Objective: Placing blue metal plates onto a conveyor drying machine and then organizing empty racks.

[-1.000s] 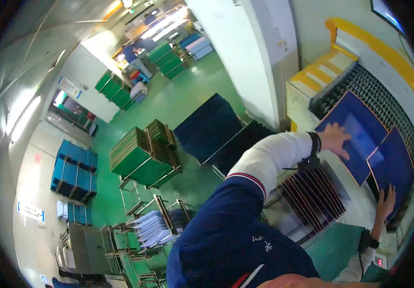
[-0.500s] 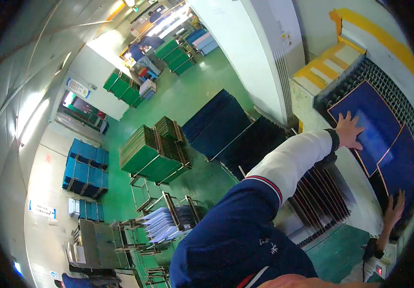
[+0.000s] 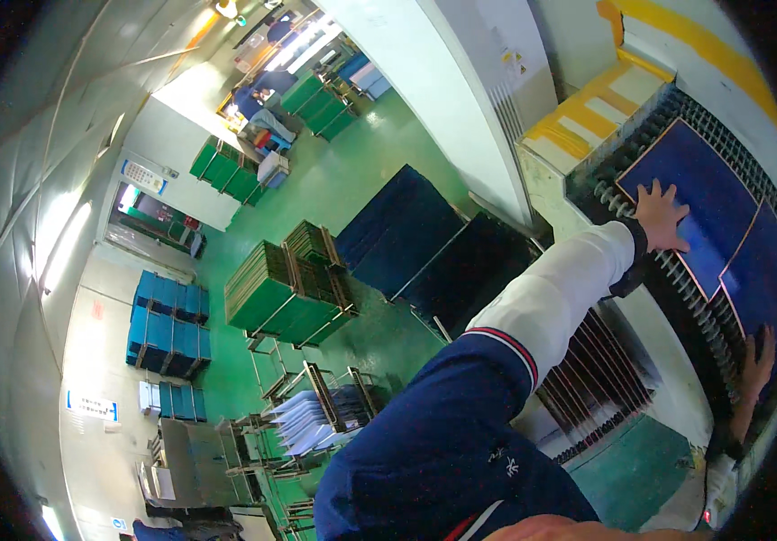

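Two flat dark-blue panels with thin copper-coloured edges lie side by side on a roller conveyor (image 3: 627, 200) at the right. My left hand (image 3: 662, 216) rests on the near edge of the left panel (image 3: 699, 185), fingers spread and stretched out. Beside the near edge of the right panel (image 3: 761, 281), my right hand (image 3: 756, 362) has its fingers extended and appears to touch it. Neither hand grips anything. The far right side of the conveyor is cut off by the dark rim.
Below my left forearm stands a rack of upright dark panels (image 3: 596, 370). Stacks of dark-blue panels (image 3: 402, 221) and green racked panels (image 3: 271, 293) stand on the green floor. A white cabinet (image 3: 425, 81) rises beyond the conveyor's left end. People (image 3: 267, 113) work in the background.
Both panels have shifted away from me over the rollers, and my two hands have moved along with them. More rollers now show along the near side.
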The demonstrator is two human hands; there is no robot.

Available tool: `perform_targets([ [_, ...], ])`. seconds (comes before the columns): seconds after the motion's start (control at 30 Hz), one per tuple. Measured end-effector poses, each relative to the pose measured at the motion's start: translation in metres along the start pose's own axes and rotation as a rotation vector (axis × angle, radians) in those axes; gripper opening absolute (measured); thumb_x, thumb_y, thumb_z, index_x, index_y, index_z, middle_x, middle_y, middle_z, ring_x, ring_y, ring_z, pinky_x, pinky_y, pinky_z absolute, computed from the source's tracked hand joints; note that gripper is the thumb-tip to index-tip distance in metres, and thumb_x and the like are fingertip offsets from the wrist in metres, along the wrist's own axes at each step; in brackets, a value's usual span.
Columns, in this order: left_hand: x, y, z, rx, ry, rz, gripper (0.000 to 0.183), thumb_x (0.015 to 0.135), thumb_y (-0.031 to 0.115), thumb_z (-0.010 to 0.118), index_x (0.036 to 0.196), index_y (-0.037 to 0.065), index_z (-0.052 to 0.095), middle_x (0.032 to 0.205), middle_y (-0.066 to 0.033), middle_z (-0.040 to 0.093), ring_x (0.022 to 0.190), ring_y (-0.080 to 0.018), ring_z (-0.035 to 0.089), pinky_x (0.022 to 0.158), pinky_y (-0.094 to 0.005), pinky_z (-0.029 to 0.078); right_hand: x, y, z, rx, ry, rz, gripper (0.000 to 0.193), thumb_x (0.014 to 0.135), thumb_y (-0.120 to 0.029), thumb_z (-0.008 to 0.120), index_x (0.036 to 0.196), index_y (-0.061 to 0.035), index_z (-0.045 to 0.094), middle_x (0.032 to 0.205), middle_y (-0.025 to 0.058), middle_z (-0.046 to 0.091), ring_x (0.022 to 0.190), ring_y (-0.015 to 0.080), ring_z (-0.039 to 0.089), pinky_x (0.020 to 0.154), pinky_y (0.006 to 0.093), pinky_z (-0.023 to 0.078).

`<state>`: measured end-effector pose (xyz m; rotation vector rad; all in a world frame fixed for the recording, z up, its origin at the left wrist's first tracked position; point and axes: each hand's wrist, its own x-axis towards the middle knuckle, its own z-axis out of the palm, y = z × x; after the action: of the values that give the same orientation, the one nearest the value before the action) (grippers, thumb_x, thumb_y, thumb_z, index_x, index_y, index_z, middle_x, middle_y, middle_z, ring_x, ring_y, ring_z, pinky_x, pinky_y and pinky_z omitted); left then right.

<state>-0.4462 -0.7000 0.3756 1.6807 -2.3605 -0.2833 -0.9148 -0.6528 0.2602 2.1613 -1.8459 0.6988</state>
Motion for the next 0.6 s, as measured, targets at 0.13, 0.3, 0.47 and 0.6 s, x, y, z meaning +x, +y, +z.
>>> perform_targets([
  [0.13,0.004,-0.005,0.001,-0.007,0.032,-0.038,0.085,0.067,0.068,0.063,0.137,0.022,0.048,0.147,-0.0225,0.030,0.134,-0.0506,0.023,0.103,-0.0673,0.020,0.026,0.012,0.009,0.084,-0.043,0.009,0.046,0.092,-0.025,0.058,0.132,-0.0034,0.049,0.137,0.0168,0.048,0.127,0.0321,0.044,0.106,0.0401,0.033],
  [0.3,0.025,0.007,0.004,-0.053,0.056,0.009,0.084,0.065,0.066,0.065,0.134,0.021,0.050,0.146,-0.0232,0.031,0.134,-0.0510,0.022,0.103,-0.0684,0.018,0.020,0.026,0.006,0.054,-0.005,0.068,0.048,0.090,-0.026,0.060,0.131,-0.0018,0.050,0.136,0.0170,0.049,0.127,0.0311,0.044,0.106,0.0393,0.032],
  [0.47,0.026,-0.026,-0.004,-0.041,0.065,0.001,0.076,0.066,0.063,0.066,0.129,0.023,0.054,0.141,-0.0178,0.039,0.130,-0.0485,0.030,0.099,-0.0677,0.027,0.045,-0.060,-0.025,0.138,-0.039,0.051,0.053,0.079,-0.028,0.070,0.126,-0.0093,0.055,0.133,0.0174,0.051,0.124,0.0335,0.047,0.104,0.0412,0.036],
  [0.6,0.048,-0.005,-0.005,0.133,-0.009,-0.084,0.081,0.073,0.072,0.056,0.140,0.029,0.042,0.150,-0.0139,0.030,0.134,-0.0444,0.027,0.104,-0.0638,0.024,0.046,-0.049,-0.045,0.087,-0.050,0.212,0.056,0.074,-0.036,0.072,0.124,-0.0157,0.056,0.135,0.0097,0.050,0.125,0.0315,0.045,0.102,0.0448,0.036],
])
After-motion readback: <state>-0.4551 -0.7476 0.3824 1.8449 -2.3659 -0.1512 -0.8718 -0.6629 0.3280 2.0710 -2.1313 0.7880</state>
